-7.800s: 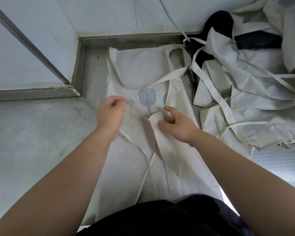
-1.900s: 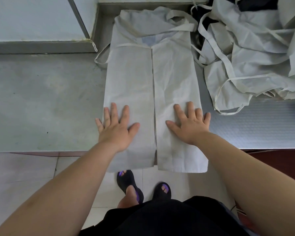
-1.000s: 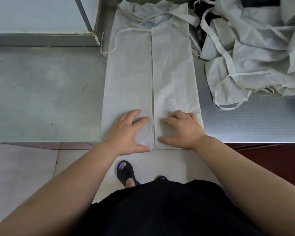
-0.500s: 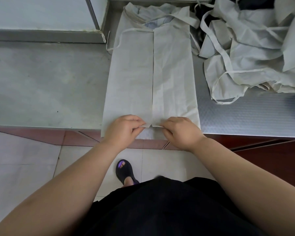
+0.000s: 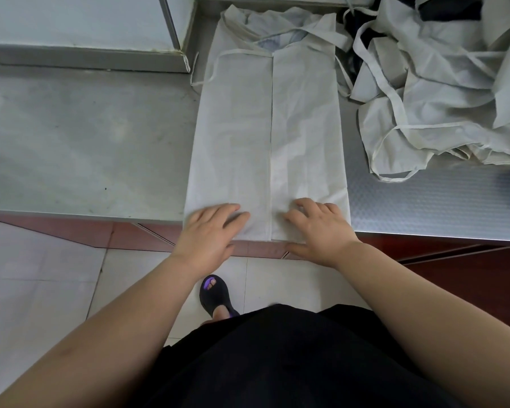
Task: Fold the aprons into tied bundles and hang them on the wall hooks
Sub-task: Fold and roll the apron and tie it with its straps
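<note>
A grey metal desk (image 5: pixel 86 136) carries a long folded apron (image 5: pixel 265 128), flat, its near end just over the front edge. A loose heap of aprons (image 5: pixel 439 83) lies at the right.

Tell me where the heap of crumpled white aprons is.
In the head view, the heap of crumpled white aprons lies at the far right of the steel counter, just right of the folded white apron under the left hand and right hand.

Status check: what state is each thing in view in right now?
Apron: flat on the counter, both sides folded to the centre, not yet bundled.
Apron pile: heaped, unfolded, straps loose.
Left hand: flat, pressing the apron's near end.
Right hand: fingers bent, resting on the apron's near end.
</note>
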The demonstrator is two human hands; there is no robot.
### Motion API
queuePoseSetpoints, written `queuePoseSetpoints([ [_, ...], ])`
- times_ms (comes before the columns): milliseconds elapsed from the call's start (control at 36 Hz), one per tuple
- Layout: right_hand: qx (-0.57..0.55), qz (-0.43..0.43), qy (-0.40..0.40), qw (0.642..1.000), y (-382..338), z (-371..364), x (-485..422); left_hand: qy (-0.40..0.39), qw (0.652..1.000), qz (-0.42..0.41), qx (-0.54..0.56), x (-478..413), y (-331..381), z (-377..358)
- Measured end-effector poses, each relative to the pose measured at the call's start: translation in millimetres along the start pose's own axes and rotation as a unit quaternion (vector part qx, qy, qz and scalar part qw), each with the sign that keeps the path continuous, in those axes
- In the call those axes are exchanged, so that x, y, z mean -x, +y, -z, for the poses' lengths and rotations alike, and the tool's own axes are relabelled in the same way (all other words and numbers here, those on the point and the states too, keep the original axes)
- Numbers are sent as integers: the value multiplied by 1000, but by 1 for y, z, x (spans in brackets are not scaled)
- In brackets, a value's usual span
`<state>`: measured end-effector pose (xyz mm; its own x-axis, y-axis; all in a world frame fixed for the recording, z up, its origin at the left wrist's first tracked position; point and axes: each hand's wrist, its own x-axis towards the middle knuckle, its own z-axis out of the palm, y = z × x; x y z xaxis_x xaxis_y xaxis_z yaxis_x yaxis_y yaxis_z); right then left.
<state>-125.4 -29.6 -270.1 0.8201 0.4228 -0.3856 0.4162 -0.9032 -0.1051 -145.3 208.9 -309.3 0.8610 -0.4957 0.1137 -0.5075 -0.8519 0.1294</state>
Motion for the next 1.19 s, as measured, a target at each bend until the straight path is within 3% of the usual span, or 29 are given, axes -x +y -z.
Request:
queuePoseSetpoints([
  [222,42,-4,-18,999,1,-2,-3,52,998,11,-44,-2,-6,-3],
  [361,62,-18,-7,998,3,-6,-1,23,995,52,-79,1,-9,-9],
  [528,-20,-1,-36,999,15,1,3,25,999,35,9,-2,-17,-1],
  [917,-33,8,-61,998,20,1,11,-16,999,36,9,5,-23,2],
  [1195,13,8,-64,998,15,0,11,-26,999,33,-30,10,-16,6],
])
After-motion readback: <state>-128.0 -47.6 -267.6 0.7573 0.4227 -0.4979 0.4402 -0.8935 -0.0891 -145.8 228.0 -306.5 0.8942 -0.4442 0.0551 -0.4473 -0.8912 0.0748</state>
